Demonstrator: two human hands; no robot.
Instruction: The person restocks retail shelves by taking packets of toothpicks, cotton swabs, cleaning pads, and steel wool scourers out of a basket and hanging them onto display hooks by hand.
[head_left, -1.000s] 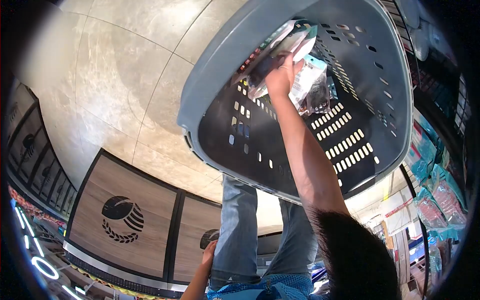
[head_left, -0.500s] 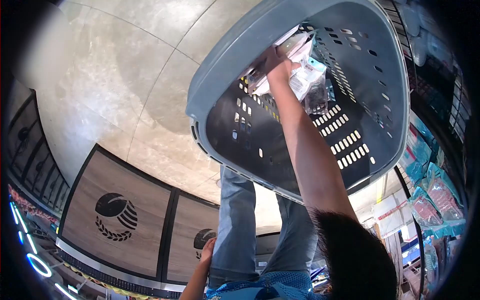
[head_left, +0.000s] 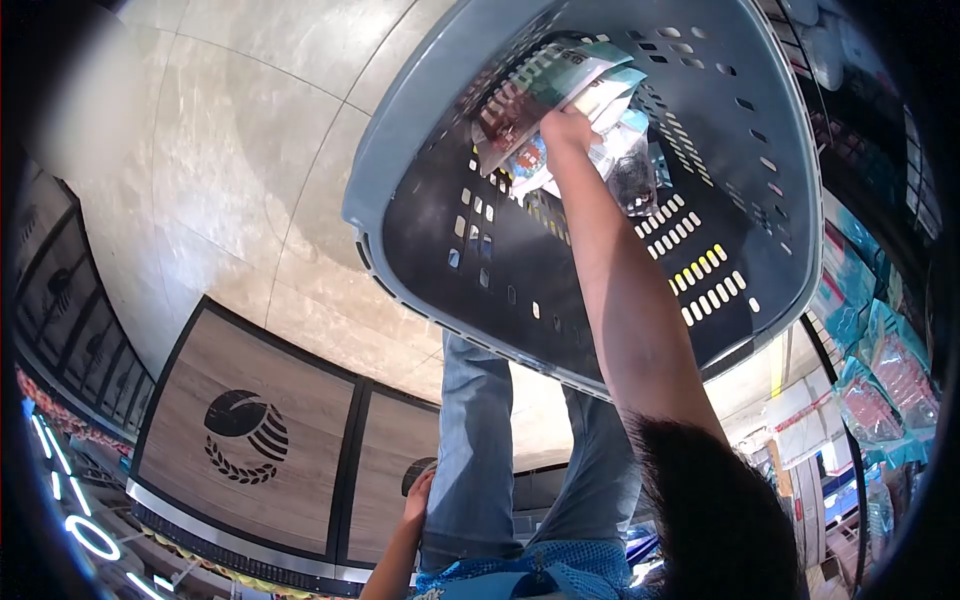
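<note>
Inside a grey plastic shopping basket with slotted walls, my right hand is closed around a plastic packet printed in green, white and reddish brown. White packets lie partly under and behind that hand. Beside them in the basket is a clear pack with dark contents. My right forearm crosses the basket's near rim. Low in the view, my left hand hangs against the leg of my blue jeans. Its visible fingers are stretched out with nothing seen in them; part of that hand is hidden.
Wood-look display panels with a dark printed emblem stand at the lower left. Shelves with blue-and-pink packs line the right side. Pale floor tiles spread at the upper left. Dark hair covers the lower right.
The packet in my right hand has turned, so more of its printed face shows. The basket has shifted slightly left and up in view. My left hand stays by my leg.
</note>
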